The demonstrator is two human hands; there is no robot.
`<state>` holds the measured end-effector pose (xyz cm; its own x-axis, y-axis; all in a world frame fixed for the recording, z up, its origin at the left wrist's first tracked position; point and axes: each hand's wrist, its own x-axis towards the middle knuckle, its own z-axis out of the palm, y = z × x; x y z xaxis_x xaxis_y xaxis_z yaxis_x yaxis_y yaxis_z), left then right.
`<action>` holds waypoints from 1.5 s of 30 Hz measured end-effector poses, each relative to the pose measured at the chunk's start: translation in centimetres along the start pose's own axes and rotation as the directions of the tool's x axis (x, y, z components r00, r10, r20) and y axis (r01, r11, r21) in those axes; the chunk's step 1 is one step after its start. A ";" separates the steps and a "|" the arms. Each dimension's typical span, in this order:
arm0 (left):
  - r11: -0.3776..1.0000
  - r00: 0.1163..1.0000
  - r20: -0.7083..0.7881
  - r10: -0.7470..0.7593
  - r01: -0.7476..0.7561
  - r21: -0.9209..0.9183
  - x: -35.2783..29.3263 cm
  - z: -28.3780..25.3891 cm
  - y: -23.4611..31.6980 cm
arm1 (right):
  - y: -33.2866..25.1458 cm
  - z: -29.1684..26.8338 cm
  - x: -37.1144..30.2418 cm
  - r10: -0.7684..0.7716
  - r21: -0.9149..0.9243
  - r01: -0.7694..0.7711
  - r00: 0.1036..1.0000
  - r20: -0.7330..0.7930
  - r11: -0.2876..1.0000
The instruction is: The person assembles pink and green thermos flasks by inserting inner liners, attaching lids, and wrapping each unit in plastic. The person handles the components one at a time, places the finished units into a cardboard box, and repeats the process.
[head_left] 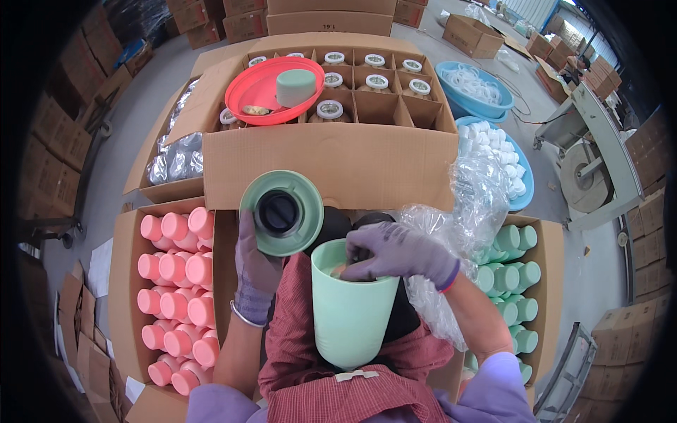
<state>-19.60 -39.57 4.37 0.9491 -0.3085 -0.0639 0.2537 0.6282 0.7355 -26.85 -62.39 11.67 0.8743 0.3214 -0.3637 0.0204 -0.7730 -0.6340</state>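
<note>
My gloved left hand (257,266) grips a round green lid-like part (305,204), its thumb along the edge. A black round stopper (276,211) sits in the middle of that part, facing up. Between my thighs a tall mint-green flask casing (354,317) stands with its mouth upward. My gloved right hand (405,252) reaches over the rim from the right, fingers curled down into the mouth. A small pinkish bit (338,271) shows inside; whatever the fingertips hold is hidden.
Ahead, a divided carton (331,166) holds white-rimmed glass liners and carries a red basin (240,88) with a green cup (296,87). Pink casings (176,266) fill a box at left, green ones (508,278) at right. Blue basins (525,194) and plastic film (437,233) lie at right.
</note>
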 end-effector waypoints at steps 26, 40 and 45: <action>0.696 0.700 0.706 -0.108 -0.454 0.557 -1.8 1.9 -0.5 | 2.7 7.9 -4.4 -0.136 0.346 0.460 0.739 -0.660 0.818; 0.685 0.797 0.181 -0.576 0.350 0.639 -12.8 0.9 -8.6 | 6.6 9.0 -17.5 0.310 0.606 0.093 0.793 -0.525 0.790; 0.425 0.418 0.139 -0.898 0.738 0.524 -9.1 -0.4 -8.6 | 0.8 5.7 -14.9 -0.324 0.017 0.366 0.843 -0.429 0.930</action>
<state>-30.40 -41.91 -1.66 0.1436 -0.7920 -0.5934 0.7103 -0.3351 0.6190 -42.63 -64.66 12.69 0.9386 0.2868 0.1918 0.3311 -0.5921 -0.7347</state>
